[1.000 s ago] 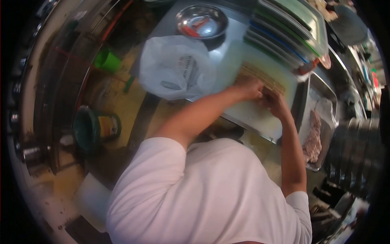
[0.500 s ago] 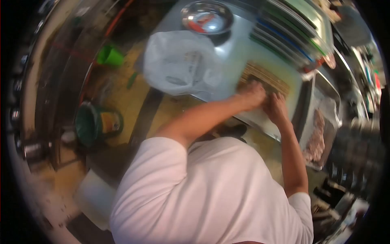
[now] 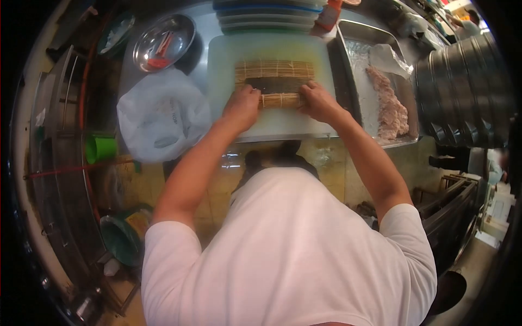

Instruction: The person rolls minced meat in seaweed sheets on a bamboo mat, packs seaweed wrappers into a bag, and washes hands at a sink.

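A bamboo rolling mat (image 3: 275, 69) lies on the pale cutting board (image 3: 223, 60) in front of me. Its near edge is folded over into a roll, and a dark sheet (image 3: 274, 85), which looks like nori, shows between the fold and the flat far part. My left hand (image 3: 244, 106) is closed around the left end of the fold. At the right end, my right hand (image 3: 319, 102) grips it with curled fingers. Whatever is inside the fold is hidden.
Left of the board sit a white plastic bag (image 3: 157, 119) and a steel bowl (image 3: 142, 50) with a red-labelled packet. Stacked trays (image 3: 266, 20) stand behind. To the right, a metal tray (image 3: 348, 70) holds ground meat (image 3: 389, 106). Another person (image 3: 467, 24) is at far right.
The view has swung round and levelled, so board and mat now appear centred and straight. My hands have moved apart, from close together to opposite ends of the mat's fold.
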A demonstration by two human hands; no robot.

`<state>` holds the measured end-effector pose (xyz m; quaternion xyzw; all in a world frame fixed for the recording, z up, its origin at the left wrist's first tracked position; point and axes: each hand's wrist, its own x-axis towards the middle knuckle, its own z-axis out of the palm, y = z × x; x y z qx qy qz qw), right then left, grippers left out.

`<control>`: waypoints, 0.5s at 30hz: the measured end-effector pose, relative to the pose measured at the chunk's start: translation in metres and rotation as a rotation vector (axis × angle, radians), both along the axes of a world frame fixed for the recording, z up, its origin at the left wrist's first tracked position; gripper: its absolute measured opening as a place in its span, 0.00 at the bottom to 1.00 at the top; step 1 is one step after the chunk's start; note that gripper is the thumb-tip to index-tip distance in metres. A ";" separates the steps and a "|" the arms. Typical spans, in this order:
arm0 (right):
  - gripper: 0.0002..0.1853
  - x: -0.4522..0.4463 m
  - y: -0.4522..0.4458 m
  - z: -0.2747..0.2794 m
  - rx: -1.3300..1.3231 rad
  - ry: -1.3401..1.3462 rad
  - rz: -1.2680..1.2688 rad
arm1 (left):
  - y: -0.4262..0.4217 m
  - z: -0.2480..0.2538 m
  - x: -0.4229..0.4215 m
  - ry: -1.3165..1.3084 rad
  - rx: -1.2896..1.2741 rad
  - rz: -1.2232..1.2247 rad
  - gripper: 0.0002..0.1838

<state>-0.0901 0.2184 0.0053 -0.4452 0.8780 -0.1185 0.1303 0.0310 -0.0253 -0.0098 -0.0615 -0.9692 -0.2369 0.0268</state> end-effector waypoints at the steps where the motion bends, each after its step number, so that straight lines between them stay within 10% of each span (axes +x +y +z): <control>1: 0.32 0.004 -0.006 0.001 0.053 0.019 -0.032 | -0.001 0.001 0.001 -0.062 -0.031 0.007 0.17; 10: 0.23 -0.003 0.018 0.004 -0.030 0.014 -0.045 | -0.022 0.008 0.010 -0.112 0.037 0.006 0.25; 15: 0.21 -0.012 0.030 0.039 -0.051 -0.483 -0.222 | -0.029 0.033 0.017 -0.085 0.088 0.012 0.24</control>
